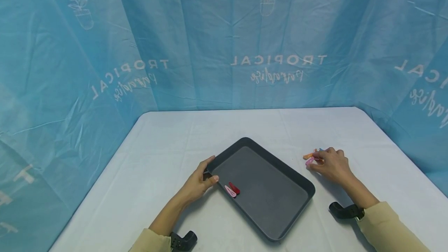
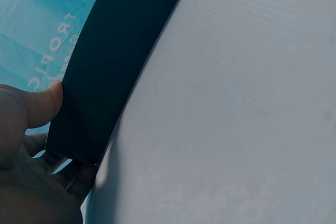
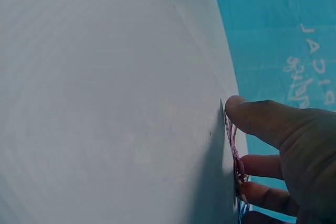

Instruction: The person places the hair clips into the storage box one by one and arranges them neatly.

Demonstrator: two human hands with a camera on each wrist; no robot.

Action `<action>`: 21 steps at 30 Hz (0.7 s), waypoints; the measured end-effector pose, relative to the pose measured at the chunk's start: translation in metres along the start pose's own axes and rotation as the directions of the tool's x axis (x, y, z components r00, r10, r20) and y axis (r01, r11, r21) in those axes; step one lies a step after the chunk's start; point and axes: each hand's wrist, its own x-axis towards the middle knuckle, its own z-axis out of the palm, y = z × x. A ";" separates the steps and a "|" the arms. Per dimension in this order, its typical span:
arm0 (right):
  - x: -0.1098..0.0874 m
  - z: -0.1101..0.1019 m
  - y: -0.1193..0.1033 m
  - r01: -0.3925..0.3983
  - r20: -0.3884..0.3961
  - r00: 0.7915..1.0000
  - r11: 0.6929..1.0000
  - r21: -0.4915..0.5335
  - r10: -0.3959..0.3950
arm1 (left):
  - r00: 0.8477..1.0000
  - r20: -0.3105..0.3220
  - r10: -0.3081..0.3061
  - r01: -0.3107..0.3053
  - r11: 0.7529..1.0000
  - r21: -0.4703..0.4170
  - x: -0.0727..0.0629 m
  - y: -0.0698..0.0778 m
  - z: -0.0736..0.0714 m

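Left hand (image 1: 197,184) pinches the tray (image 1: 267,191) corner, prob to keep it steady; right hand (image 1: 331,165) has fingers spread, clips (image 1: 309,161) right at the tips.

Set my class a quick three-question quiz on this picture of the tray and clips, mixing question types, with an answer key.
1. Count: how many clips lie in the dark tray?
2. True or false: the left hand grips the tray's edge.
3. Choose: the right hand is nearest to
A) the tray
B) the cluster of clips on the white cloth
C) the blue curtain

Key:
1. Two: a pink clip and a red clip.
2. True.
3. B.
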 end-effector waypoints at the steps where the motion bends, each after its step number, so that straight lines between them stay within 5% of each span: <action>1: 0.000 0.000 -0.001 0.000 0.004 1.000 1.000 -0.001 0.000 | 1.000 -0.001 0.000 0.000 1.000 0.000 0.000 0.000 0.000; 21: 0.000 0.004 -0.006 0.029 0.004 1.000 0.998 -0.054 -0.028 | 1.000 0.016 0.013 -0.013 1.000 0.012 0.000 -0.001 -0.001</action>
